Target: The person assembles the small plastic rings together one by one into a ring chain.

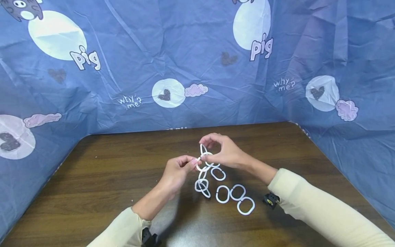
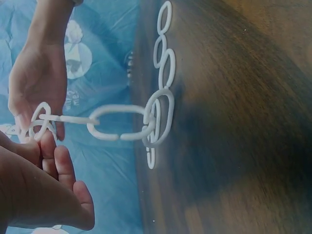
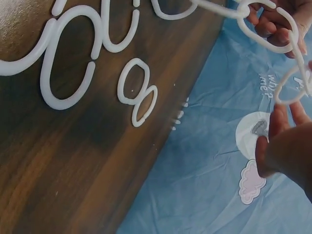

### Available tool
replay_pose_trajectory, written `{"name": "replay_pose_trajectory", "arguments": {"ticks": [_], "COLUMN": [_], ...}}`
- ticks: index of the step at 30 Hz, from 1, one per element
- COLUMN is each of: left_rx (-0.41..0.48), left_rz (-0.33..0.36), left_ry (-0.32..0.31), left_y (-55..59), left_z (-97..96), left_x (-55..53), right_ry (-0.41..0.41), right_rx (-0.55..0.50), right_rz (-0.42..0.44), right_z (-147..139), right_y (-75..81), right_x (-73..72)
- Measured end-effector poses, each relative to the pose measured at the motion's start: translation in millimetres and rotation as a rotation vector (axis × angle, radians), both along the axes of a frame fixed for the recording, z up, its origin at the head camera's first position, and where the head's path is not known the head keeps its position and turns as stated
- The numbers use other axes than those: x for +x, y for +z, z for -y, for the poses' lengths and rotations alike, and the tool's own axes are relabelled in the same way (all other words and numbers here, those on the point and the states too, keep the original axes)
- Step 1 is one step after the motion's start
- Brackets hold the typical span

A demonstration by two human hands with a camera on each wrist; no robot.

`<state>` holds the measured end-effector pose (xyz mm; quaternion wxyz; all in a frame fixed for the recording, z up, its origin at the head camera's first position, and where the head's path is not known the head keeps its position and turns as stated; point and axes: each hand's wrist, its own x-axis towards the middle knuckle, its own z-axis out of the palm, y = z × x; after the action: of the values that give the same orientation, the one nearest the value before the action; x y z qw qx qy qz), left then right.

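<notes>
A blue printed cloth [image 1: 197, 58] stands behind my brown wooden table [image 1: 108, 171]. Over it, between my hands, is the white link chain [image 2: 119, 108], its lower loops bunched near the wood; I can't tell whether they rest there. My left hand [image 1: 174, 171] pinches one link between thumb and fingers, and my right hand [image 1: 228, 151] grips another by the fingertips, the two sets of fingertips close together. Some links plainly show a narrow split.

To my mind this is fingertip work. I should hold just beside a split, never over it, turn the two links crosswise, and bring one's side squarely to the other's gap before pressing. Light pressure ought to do; a hard twist might bend a link or send it flying. The hanging length could tug, so I'd best keep my wrists low and let the table take the weight.

Right of the bunched loops, a single link [image 1: 225, 176] seems to lie on the wood. Nearer me, three loose links [image 1: 229, 194] lie close together. Beyond those are my cream sleeves [image 1: 308, 199].
</notes>
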<state>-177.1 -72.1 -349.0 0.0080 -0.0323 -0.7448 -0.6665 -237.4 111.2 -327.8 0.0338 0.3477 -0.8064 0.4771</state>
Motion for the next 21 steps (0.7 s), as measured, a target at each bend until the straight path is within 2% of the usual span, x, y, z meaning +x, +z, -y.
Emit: {"name": "replay_pose_trajectory", "arguments": {"ticks": [6, 10, 14, 21], "left_rx": [-0.036, -0.052, -0.054, -0.052], "left_rz": [0.018, 0.029, 0.033, 0.035], "left_ry": [-0.004, -0.006, -0.006, 0.024], "left_y": [-2.3, -3.6, -4.7, -3.5], "left_z": [1.8, 3.2, 4.9, 7.9], "left_x": [1.6, 1.7, 1.3, -0.9], "right_ry": [-0.092, -0.105, -0.094, -0.065], "right_rx": [0.064, 0.087, 0.106, 0.121], "right_rz": [-0.277, -0.409, -0.484, -0.537], "right_z": [0.0, 0.7, 1.8, 2.7], "right_y": [-0.9, -1.3, -0.1, 0.0], "right_x": [0.7, 0.5, 1.7, 2.1]}}
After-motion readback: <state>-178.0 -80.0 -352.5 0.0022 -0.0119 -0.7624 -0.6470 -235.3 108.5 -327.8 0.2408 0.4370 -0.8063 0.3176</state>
